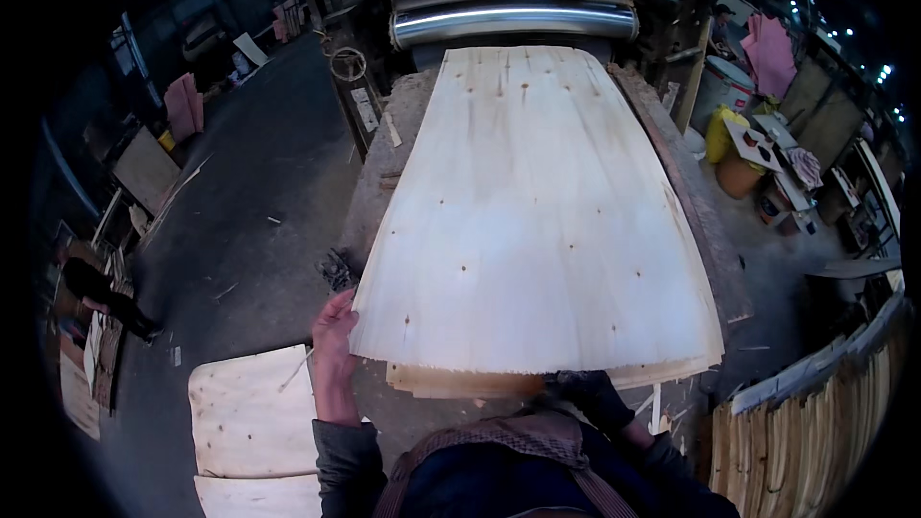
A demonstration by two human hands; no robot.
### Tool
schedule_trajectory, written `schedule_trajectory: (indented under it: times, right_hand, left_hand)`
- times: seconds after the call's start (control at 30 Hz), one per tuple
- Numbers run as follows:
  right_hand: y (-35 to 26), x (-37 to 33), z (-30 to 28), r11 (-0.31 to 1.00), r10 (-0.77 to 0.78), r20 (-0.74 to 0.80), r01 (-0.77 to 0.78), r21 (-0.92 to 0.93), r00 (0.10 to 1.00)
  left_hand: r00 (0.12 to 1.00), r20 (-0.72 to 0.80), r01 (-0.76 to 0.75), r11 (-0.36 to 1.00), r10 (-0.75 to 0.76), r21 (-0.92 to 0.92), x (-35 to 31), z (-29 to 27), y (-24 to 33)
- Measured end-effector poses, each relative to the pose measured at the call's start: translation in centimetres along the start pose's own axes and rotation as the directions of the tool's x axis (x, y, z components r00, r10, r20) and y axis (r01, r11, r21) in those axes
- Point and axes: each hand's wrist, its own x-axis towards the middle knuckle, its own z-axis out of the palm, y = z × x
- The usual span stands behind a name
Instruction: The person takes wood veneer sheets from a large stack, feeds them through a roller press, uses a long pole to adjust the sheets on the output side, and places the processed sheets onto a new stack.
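I find a pale, knotted wood sheet [537, 211] lying over a worn table [403, 129] mid-frame, its far end near a shiny roller [518, 25] at top centre, in a dim workshop. The left hand [334, 328] is at the sheet's lower left edge, fingers bent; I cannot tell whether it grips. The right hand [580, 387], dark and partly hidden, meets the ragged near edge; its hold I cannot tell. Black corners cut the view. Scrap-strewn floor [230, 221] runs along the left; stacked boards [806, 427] border the lower right.
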Motion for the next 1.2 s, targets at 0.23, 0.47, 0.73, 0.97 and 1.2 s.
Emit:
schedule_trajectory:
  times: [0.23,0.47,0.73,0.97,1.2]
  right_hand:
    - [-0.7,2.8,-2.0,0.958,-0.204,0.073,0.214,-0.193,0.976]
    - [-0.6,1.7,-0.6,0.993,0.109,0.034,-0.107,-0.045,0.993]
    - [-1.0,1.7,0.5,0.896,-0.151,0.072,0.167,-0.412,0.986]
    - [0.0,1.1,1.1,0.917,0.262,0.022,-0.256,0.306,0.965]
    - [2.0,1.9,-1.6,0.389,0.395,0.164,-0.326,0.861,0.904]
  left_hand:
    - [0.987,0.077,-0.129,0.397,0.144,0.909,1.1,-0.7,-6.2]
    - [0.985,0.020,-0.085,0.381,0.172,0.921,1.4,0.9,-8.9]
    - [0.980,-0.104,0.199,0.865,-0.170,0.460,3.8,-1.7,-9.0]
    - [0.981,0.123,0.110,0.954,-0.149,0.279,3.9,0.5,-2.4]
    - [0.956,0.249,0.176,0.983,-0.158,-0.055,3.2,3.6,3.4]
